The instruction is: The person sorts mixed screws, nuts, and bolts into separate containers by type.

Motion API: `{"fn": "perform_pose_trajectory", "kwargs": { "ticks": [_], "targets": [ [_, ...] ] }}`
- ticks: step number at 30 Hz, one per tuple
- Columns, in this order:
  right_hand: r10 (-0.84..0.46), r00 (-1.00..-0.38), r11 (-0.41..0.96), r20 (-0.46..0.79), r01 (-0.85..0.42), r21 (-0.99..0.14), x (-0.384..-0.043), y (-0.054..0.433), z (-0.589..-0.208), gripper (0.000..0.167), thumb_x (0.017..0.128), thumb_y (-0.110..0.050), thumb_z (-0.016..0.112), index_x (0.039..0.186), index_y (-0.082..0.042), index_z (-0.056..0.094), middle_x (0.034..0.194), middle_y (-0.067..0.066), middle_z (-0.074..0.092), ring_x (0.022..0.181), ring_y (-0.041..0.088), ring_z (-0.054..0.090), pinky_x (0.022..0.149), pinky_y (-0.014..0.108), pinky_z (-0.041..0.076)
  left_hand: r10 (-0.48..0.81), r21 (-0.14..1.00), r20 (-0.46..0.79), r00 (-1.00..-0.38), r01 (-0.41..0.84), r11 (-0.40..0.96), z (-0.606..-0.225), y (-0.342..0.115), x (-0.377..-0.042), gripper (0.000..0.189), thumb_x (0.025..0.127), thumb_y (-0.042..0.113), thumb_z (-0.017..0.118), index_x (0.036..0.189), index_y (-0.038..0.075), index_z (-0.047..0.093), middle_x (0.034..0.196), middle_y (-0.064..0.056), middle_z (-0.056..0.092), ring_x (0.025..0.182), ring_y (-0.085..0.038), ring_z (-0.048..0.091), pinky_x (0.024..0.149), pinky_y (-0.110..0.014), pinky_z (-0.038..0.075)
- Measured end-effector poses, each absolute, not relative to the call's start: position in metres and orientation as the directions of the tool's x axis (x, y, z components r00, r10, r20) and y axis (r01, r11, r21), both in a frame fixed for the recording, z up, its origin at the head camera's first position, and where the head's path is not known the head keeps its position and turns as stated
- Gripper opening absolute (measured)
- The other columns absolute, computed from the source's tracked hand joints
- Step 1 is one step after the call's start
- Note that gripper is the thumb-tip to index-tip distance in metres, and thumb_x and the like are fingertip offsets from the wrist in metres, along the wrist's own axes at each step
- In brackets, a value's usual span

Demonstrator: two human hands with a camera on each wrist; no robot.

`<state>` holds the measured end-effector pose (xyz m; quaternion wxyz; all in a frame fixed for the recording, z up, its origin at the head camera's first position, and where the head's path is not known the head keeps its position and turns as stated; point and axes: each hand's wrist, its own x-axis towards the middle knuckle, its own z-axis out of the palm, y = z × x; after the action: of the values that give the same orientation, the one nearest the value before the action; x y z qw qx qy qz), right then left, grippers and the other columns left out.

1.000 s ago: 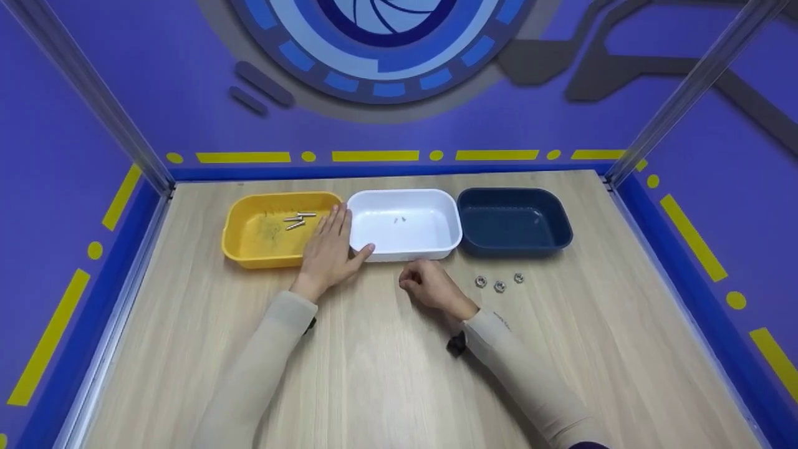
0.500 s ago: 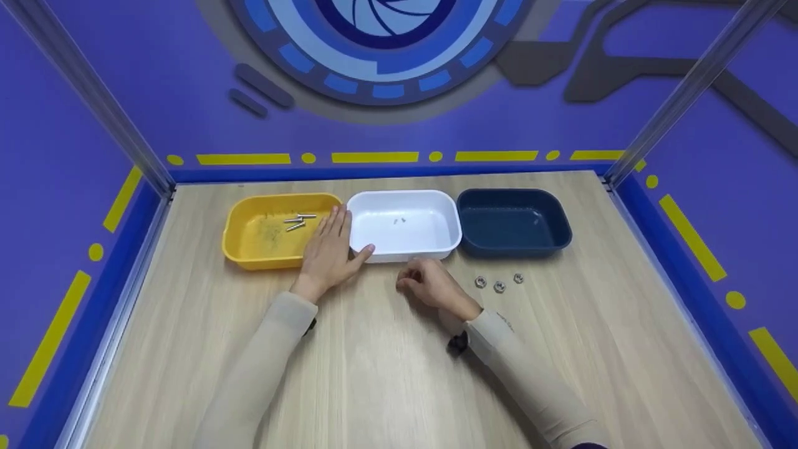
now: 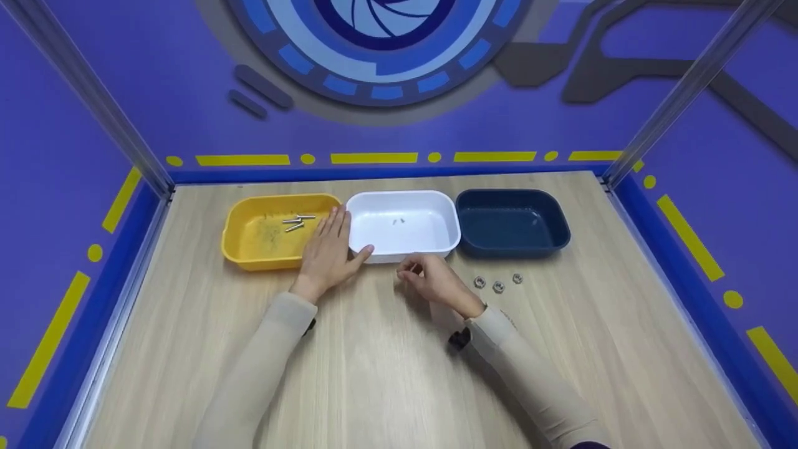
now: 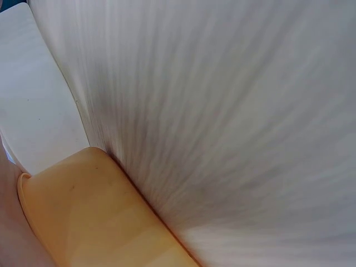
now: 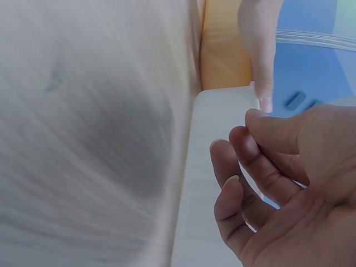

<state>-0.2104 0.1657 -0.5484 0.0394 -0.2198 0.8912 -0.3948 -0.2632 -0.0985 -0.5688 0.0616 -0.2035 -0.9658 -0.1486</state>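
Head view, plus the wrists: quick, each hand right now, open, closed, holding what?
Left hand: open, lying over the edge of the yellow tray.
Right hand: closed in a pinch; whether anything small is held cannot be told.

I'm in a purpose-built work booth, more a demo or test stand than a home. Printed purple-blue panels (image 3: 156, 93) wall in the pale wood-grain surface (image 3: 374, 374) ahead and on both sides, with metal posts (image 3: 687, 90) at the corners. In front of me is a round, sci-fi-style graphic (image 3: 386, 56) above yellow dashes (image 3: 374, 158). Plastic trays (image 3: 411, 240) and loose nuts (image 3: 499, 287) suggest small-parts work.
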Motion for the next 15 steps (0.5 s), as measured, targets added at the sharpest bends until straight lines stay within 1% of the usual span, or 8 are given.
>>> {"fn": "perform_pose_trajectory", "kwargs": {
  "ticks": [4, 6, 10, 15],
  "targets": [
    [-0.423, -0.897, 0.579, 0.128, -0.376, -0.723, -0.213, 0.165, -0.543, 0.005, 0.099, -0.006, 0.074, 0.097, -0.007, 0.078, 0.087, 0.003, 0.077, 0.078, 0.011, 0.065, 0.068, 0.022, 0.052, 0.380, 0.250, 0.182, -0.907, 0.417, 0.874, -0.569, -0.099, -0.263, 0.100, 0.105, 0.071, 0.038, 0.167, -0.006, 0.020, 0.176, -0.023, 0.017, 0.166, -0.036, 0.015, 0.137, -0.049, 0.018],
    [-0.425, -0.895, 0.576, 0.137, -0.384, -0.721, -0.215, 0.165, -0.540, 0.005, 0.100, -0.006, 0.074, 0.097, -0.006, 0.078, 0.088, 0.004, 0.077, 0.078, 0.013, 0.067, 0.068, 0.022, 0.053, 0.382, 0.248, 0.190, -0.904, 0.421, 0.873, -0.569, -0.099, -0.263, 0.100, 0.105, 0.071, 0.039, 0.167, -0.006, 0.020, 0.176, -0.023, 0.018, 0.166, -0.036, 0.015, 0.137, -0.050, 0.018],
    [-0.417, -0.898, 0.581, 0.137, -0.379, -0.720, -0.219, 0.166, -0.534, 0.005, 0.099, -0.005, 0.073, 0.101, -0.003, 0.078, 0.091, 0.006, 0.078, 0.079, 0.015, 0.070, 0.068, 0.025, 0.057, 0.382, 0.249, 0.190, -0.905, 0.420, 0.873, -0.569, -0.099, -0.263, 0.100, 0.105, 0.071, 0.039, 0.167, -0.006, 0.020, 0.176, -0.023, 0.018, 0.166, -0.036, 0.016, 0.137, -0.049, 0.016],
    [-0.415, -0.897, 0.567, 0.152, -0.386, -0.728, -0.224, 0.167, -0.528, 0.008, 0.098, -0.001, 0.073, 0.103, 0.003, 0.078, 0.094, 0.011, 0.079, 0.085, 0.023, 0.075, 0.076, 0.033, 0.064, 0.378, 0.250, 0.183, -0.908, 0.415, 0.875, -0.568, -0.098, -0.262, 0.100, 0.105, 0.071, 0.039, 0.167, -0.006, 0.020, 0.176, -0.023, 0.018, 0.166, -0.036, 0.016, 0.137, -0.047, 0.015]
  ]
}}
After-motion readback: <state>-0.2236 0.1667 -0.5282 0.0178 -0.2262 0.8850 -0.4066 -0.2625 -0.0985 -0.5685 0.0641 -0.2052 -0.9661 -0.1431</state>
